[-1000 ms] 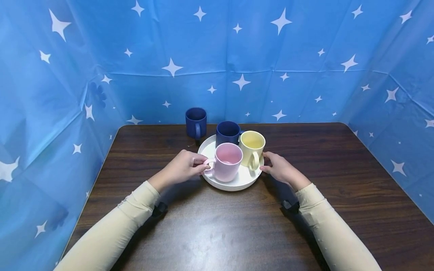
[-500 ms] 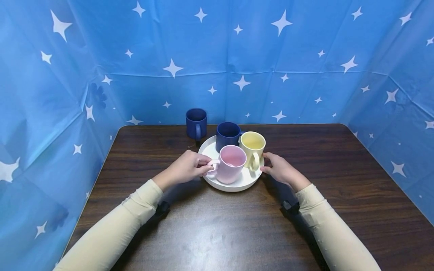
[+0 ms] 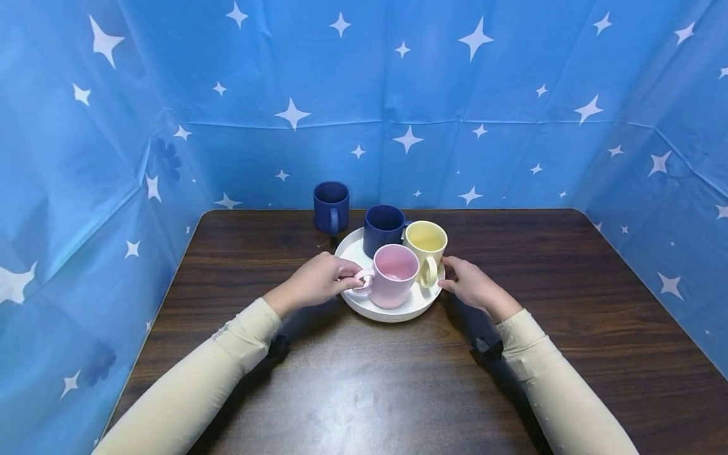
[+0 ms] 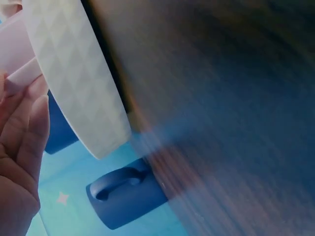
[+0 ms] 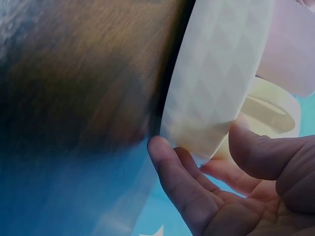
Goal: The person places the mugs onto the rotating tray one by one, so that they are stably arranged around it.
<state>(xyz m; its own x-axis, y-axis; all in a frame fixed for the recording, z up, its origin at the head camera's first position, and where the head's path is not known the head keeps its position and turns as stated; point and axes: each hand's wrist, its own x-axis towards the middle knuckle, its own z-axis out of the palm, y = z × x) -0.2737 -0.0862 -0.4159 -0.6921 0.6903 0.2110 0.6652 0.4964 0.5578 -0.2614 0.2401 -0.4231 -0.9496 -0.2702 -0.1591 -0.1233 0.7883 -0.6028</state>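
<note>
A pink mug (image 3: 394, 282) stands in the front part of a round white tray (image 3: 372, 312), and my left hand (image 3: 318, 282) pinches its handle, which points left. In the left wrist view, thumb and fingers meet at that handle (image 4: 24, 76). On the tray's right side my right hand (image 3: 473, 287) holds the edge. The right wrist view shows the thumb at the rim and fingers against the faceted outer wall (image 5: 214, 83). Sharing the tray are a yellow mug (image 3: 425, 239), handle forward, and a dark blue mug (image 3: 380, 237) behind; the yellow one touches or nearly touches the pink one.
Another dark blue mug (image 3: 324, 208) stands on the dark wooden table (image 3: 364, 379) behind and left of the tray, near the back edge. A blue curtain with white stars (image 3: 409, 82) surrounds the table at the back and sides.
My left hand has moved the pink mug a little to the right on the tray, closer to the yellow mug. My right hand has stayed at the tray's edge.
</note>
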